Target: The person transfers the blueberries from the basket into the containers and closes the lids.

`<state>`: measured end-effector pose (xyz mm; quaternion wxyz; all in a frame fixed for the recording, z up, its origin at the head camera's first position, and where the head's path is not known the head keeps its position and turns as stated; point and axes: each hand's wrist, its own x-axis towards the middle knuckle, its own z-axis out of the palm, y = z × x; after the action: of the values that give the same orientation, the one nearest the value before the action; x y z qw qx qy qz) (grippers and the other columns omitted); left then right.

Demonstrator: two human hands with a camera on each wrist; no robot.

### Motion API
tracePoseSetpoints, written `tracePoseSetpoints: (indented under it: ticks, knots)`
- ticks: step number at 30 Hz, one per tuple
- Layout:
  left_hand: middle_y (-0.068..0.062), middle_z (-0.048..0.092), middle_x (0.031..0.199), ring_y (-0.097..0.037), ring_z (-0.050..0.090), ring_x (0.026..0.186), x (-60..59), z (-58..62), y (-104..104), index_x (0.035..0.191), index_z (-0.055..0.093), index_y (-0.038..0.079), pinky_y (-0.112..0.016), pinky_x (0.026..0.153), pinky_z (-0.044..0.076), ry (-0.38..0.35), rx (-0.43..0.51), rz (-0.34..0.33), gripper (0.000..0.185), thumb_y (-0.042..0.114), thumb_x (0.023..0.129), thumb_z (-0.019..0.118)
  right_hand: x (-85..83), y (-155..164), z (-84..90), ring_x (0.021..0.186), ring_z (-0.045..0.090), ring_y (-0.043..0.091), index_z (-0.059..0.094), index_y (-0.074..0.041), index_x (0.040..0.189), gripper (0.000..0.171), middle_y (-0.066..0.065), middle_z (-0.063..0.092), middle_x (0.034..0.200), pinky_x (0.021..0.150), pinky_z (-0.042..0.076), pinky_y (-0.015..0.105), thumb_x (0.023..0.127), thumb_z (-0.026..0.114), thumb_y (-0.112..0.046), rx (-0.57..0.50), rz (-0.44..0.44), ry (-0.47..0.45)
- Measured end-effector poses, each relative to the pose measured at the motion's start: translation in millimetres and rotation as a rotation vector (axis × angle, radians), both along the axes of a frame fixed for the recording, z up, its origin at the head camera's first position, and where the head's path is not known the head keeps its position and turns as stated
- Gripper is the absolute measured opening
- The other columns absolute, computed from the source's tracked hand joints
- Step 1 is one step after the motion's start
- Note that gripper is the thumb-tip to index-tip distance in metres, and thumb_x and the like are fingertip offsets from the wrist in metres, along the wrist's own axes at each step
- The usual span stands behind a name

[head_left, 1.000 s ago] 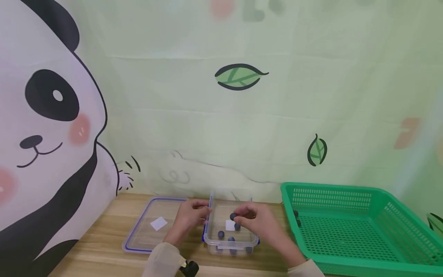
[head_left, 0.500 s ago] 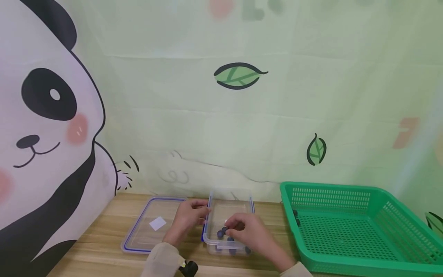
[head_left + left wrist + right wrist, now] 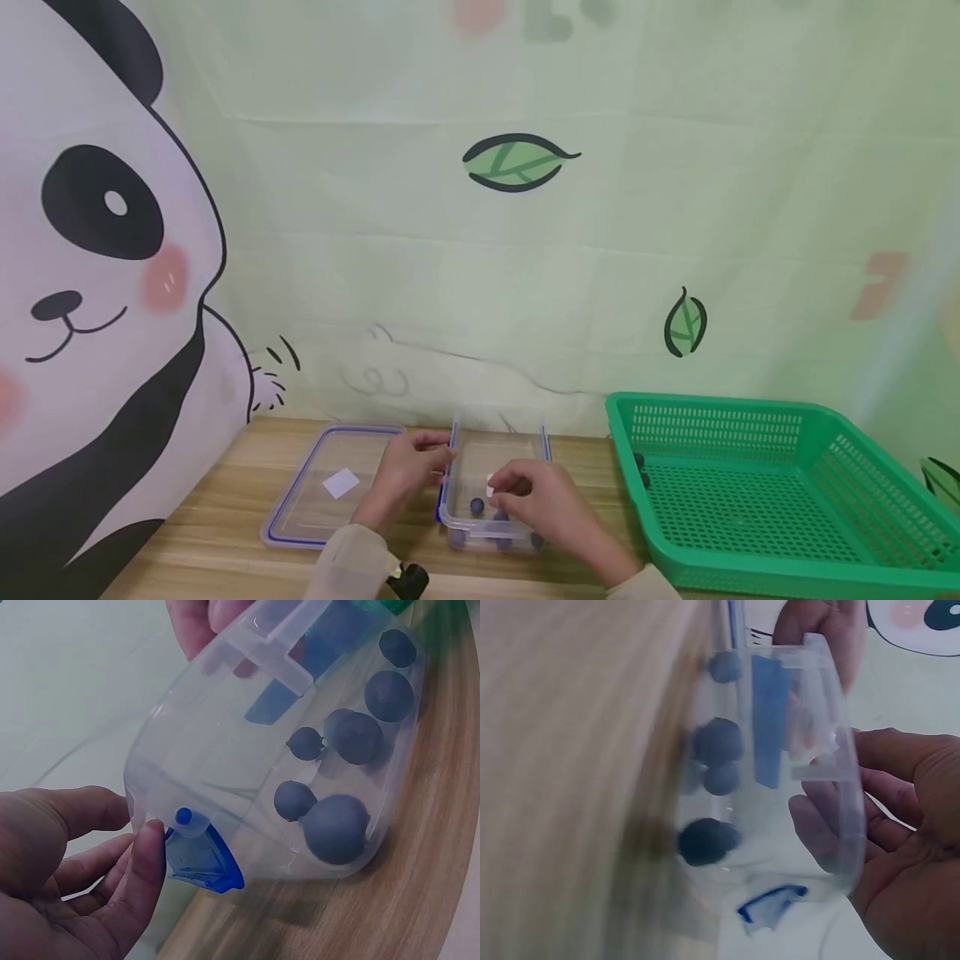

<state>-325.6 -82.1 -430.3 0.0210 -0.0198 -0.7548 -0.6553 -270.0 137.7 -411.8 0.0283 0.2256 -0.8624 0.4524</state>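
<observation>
A clear plastic food box (image 3: 501, 531) with blue clips stands on the wooden table. Several blueberries (image 3: 477, 506) lie on its bottom, mostly towards the near end; the left wrist view shows more blueberries (image 3: 337, 829) through the wall. At the left rim, my left hand (image 3: 408, 467) pinches the box between thumb and fingers, close by a blue clip (image 3: 204, 855). My right hand (image 3: 542, 500) reaches over the right wall, fingers dipping inside above the berries. Its fingertips (image 3: 810, 825) are apart from the thumb, and nothing shows between them.
Left of the box lies its clear lid (image 3: 296, 500) with a blue seal and a white label (image 3: 341, 483). A green plastic basket (image 3: 720, 406) stands on the right, with a few dark berries (image 3: 639, 460) along its left wall. Behind the table hangs a printed panda cloth (image 3: 375, 208).
My right hand has lowered a blueberry into the box and let it go. A berry now shows at the box's near left corner. My left hand has stayed on the rim.
</observation>
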Motion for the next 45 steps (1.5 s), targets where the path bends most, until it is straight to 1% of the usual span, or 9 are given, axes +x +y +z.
tracePoseSetpoints:
  ticks: [5, 11, 15, 20, 26, 30, 35, 40, 45]
  knots:
    - [-0.013, 0.073, 0.096, -0.017, 0.068, 0.075, -0.3, 0.5, -1.5, 0.120, 0.070, -0.014, -0.031, 0.066, 0.065, 0.004, 0.016, -0.002, 0.031, -0.003, 0.092, 0.074, 2.1, 8.2, 15.4, 0.085, 0.069, 0.014, 0.078, -0.003, 0.103, 0.010, -0.001, 0.076, 0.093, 0.073, 0.059, 0.025, 0.093, 0.080, -0.005, -0.049, -0.028, 0.027]
    - [-0.013, 0.074, 0.097, -0.017, 0.067, 0.075, 0.9, 0.7, -1.6, 0.121, 0.070, -0.014, -0.031, 0.066, 0.065, -0.007, 0.010, -0.012, 0.032, -0.002, 0.090, 0.075, 13.4, 25.0, 49.1, 0.087, 0.070, 0.015, 0.078, -0.007, 0.106, 0.012, 0.000, 0.076, 0.096, 0.074, 0.061, 0.027, 0.096, 0.080, -0.012, -0.080, -0.090, 0.051]
    - [-0.013, 0.073, 0.099, -0.018, 0.068, 0.076, 0.7, 1.0, -1.4, 0.122, 0.070, -0.013, -0.033, 0.068, 0.065, -0.004, 0.000, -0.013, 0.033, -0.001, 0.091, 0.075, 16.0, 40.7, 72.0, 0.090, 0.071, 0.015, 0.079, -0.009, 0.108, 0.012, -0.002, 0.077, 0.099, 0.077, 0.062, 0.029, 0.097, 0.080, -0.015, -0.027, -0.128, 0.089]
    - [-0.012, 0.074, 0.096, -0.017, 0.068, 0.075, -1.6, -1.4, -0.4, 0.120, 0.070, -0.014, -0.031, 0.065, 0.065, -0.001, 0.030, -0.016, 0.032, -0.003, 0.090, 0.075, 13.6, 71.2, 97.8, 0.093, 0.071, 0.017, 0.079, -0.010, 0.112, 0.018, 0.000, 0.078, 0.105, 0.078, 0.062, 0.031, 0.099, 0.078, -0.021, 0.017, -0.150, 0.136]
    - [-0.013, 0.072, 0.098, -0.017, 0.068, 0.076, -0.8, -1.3, -0.3, 0.122, 0.071, -0.012, -0.032, 0.067, 0.065, 0.004, 0.010, -0.012, 0.032, -0.001, 0.092, 0.075, 2.7, 117.0, 120.2, 0.100, 0.072, 0.020, 0.077, -0.009, 0.120, 0.028, 0.004, 0.077, 0.113, 0.085, 0.060, 0.036, 0.101, 0.076, -0.029, 0.075, -0.170, 0.173]
    - [-0.013, 0.072, 0.098, -0.017, 0.067, 0.077, -1.0, -2.0, -1.8, 0.122, 0.071, -0.012, -0.031, 0.067, 0.065, 0.004, 0.010, -0.011, 0.033, -0.001, 0.091, 0.075, -11.4, 145.1, 122.2, 0.109, 0.070, 0.026, 0.075, -0.009, 0.126, 0.035, 0.006, 0.076, 0.119, 0.091, 0.059, 0.041, 0.102, 0.074, -0.035, 0.119, -0.192, 0.130]
    - [-0.013, 0.073, 0.100, -0.018, 0.068, 0.079, -2.5, -3.0, -0.7, 0.122, 0.071, -0.011, -0.030, 0.067, 0.065, -0.006, -0.005, -0.012, 0.032, 0.000, 0.091, 0.075, -28.2, 172.0, 114.7, 0.116, 0.067, 0.031, 0.073, -0.007, 0.130, 0.038, 0.009, 0.074, 0.124, 0.095, 0.057, 0.045, 0.104, 0.072, -0.034, 0.160, -0.206, 0.077]
    - [-0.013, 0.073, 0.101, -0.018, 0.067, 0.079, -1.5, -2.1, -0.6, 0.122, 0.071, -0.011, -0.032, 0.068, 0.065, -0.001, -0.007, -0.007, 0.033, 0.001, 0.091, 0.076, -43.2, 187.2, 100.7, 0.114, 0.068, 0.031, 0.070, -0.001, 0.132, 0.040, 0.012, 0.073, 0.123, 0.096, 0.058, 0.053, 0.104, 0.072, -0.030, 0.158, -0.165, 0.013]
    - [-0.013, 0.073, 0.101, -0.017, 0.067, 0.079, -1.7, -2.4, -1.0, 0.122, 0.071, -0.011, -0.033, 0.069, 0.065, 0.002, -0.008, -0.003, 0.033, 0.001, 0.092, 0.076, -54.7, 200.3, 82.2, 0.112, 0.070, 0.034, 0.068, 0.002, 0.134, 0.043, 0.017, 0.072, 0.125, 0.097, 0.058, 0.056, 0.105, 0.070, -0.030, 0.131, -0.141, -0.103]
